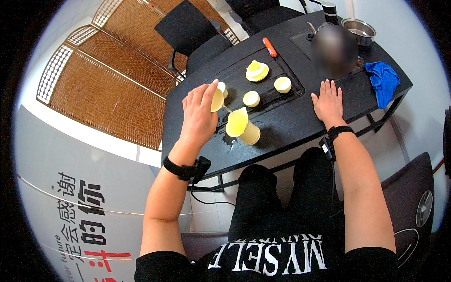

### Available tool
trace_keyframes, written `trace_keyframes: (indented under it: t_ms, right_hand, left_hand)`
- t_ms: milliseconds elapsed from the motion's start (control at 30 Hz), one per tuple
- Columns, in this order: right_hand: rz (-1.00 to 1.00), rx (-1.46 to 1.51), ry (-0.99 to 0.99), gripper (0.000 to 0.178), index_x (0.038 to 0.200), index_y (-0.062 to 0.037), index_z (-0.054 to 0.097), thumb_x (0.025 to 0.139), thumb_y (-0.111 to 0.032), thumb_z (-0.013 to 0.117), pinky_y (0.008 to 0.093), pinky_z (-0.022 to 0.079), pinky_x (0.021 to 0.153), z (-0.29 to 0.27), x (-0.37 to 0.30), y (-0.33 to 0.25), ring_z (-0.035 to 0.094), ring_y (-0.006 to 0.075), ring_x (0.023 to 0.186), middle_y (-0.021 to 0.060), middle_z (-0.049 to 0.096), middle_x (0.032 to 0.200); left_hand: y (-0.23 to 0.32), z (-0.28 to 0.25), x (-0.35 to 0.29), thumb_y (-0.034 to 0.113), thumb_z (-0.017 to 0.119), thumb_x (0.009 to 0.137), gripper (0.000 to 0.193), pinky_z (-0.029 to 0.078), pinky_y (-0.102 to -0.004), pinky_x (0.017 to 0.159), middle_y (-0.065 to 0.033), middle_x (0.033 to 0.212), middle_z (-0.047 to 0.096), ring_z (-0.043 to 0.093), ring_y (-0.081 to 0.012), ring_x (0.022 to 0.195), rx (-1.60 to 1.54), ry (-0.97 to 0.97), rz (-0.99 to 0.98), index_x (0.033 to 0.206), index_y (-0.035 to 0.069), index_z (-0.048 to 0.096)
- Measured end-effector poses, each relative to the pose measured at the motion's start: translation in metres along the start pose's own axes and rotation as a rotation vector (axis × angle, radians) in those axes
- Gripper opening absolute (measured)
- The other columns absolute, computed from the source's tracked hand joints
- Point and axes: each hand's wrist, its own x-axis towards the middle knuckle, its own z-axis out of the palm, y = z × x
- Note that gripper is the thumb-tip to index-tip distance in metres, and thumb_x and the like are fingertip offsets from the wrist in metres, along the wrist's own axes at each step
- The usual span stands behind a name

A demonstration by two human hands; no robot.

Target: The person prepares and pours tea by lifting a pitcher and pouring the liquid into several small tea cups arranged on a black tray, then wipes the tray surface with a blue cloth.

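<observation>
My left hand (199, 110) is closed around a small pale-yellow teacup (216, 100), tilted to the right. A thin stream of liquid runs from it toward the open mouth of a yellow pitcher (250, 134), which stands at the table's near side. Just behind the held cup, another small cup (223, 89) is partly hidden. Two more teacups (251, 98) (283, 85) and a lidded yellow bowl on a saucer (257, 71) stand farther back. My right hand (328, 101) lies flat on the black table, fingers stretched out, holding nothing.
Wet patches mark the black table (286, 123) near the pitcher. An orange-red stick-shaped object (269, 47) lies at the back. At the right are a blue cloth (384, 81), a metal pot (361, 32) and a blurred round area. Black chairs (190, 30) stand beyond the table.
</observation>
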Motion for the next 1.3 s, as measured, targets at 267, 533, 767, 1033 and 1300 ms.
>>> trace_keyframes:
  t_ms: [267, 533, 767, 1033, 1300]
  right_hand:
    - [-0.003, 0.005, 0.030, 0.064, 0.151, -0.0012, 0.031, 0.102, -0.043, 0.037, 0.0464, 0.013, 0.122, 0.004, 0.001, 0.001, 0.019, 0.0275, 0.149, 0.0130, 0.028, 0.159]
    - [-0.007, 0.029, 0.041, 0.064, 0.150, -0.0006, 0.034, 0.102, -0.043, 0.038, 0.0464, 0.014, 0.122, 0.002, -0.001, 0.002, 0.021, 0.0280, 0.149, 0.0134, 0.030, 0.158]
    - [-0.012, 0.008, 0.025, 0.064, 0.150, -0.0008, 0.033, 0.102, -0.043, 0.038, 0.0467, 0.014, 0.122, 0.001, 0.000, -0.001, 0.020, 0.0280, 0.149, 0.0136, 0.030, 0.158]
    - [-0.035, -0.019, 0.084, 0.063, 0.148, 0.0000, 0.036, 0.102, -0.042, 0.040, 0.0484, 0.018, 0.120, 0.004, -0.001, 0.001, 0.024, 0.0299, 0.148, 0.0155, 0.033, 0.156]
    - [-0.038, -0.045, 0.078, 0.063, 0.148, -0.0001, 0.035, 0.102, -0.042, 0.040, 0.0484, 0.020, 0.120, 0.003, -0.001, 0.001, 0.025, 0.0297, 0.147, 0.0155, 0.033, 0.156]
  left_hand:
    - [0.002, 0.004, -0.005, -0.003, 0.060, 0.072, 0.074, 0.034, -0.0438, 0.104, -0.0100, 0.128, 0.052, 0.047, -0.0290, 0.123, 0.206, 0.027, 0.220, 0.143, 0.013, 0.045]
    - [-0.011, 0.021, -0.014, -0.001, 0.068, 0.071, 0.078, 0.037, -0.0439, 0.102, -0.0122, 0.127, 0.053, 0.050, -0.0309, 0.120, 0.111, 0.067, 0.143, 0.145, 0.010, 0.042]
    - [-0.091, 0.116, -0.037, 0.007, 0.080, 0.070, 0.085, 0.045, -0.0374, 0.098, -0.0151, 0.113, 0.054, 0.055, -0.0311, 0.109, -0.594, -0.039, -0.548, 0.144, 0.001, 0.038]
    - [-0.103, 0.168, -0.049, 0.008, 0.080, 0.070, 0.090, 0.046, -0.0352, 0.098, -0.0130, 0.118, 0.056, 0.058, -0.0262, 0.109, -0.538, -0.252, -0.670, 0.147, 0.003, 0.034]
    - [-0.105, 0.180, -0.056, 0.011, 0.082, 0.067, 0.093, 0.043, -0.0371, 0.103, -0.0155, 0.121, 0.052, 0.053, -0.0302, 0.114, -0.577, -0.293, -0.585, 0.147, 0.003, 0.034]
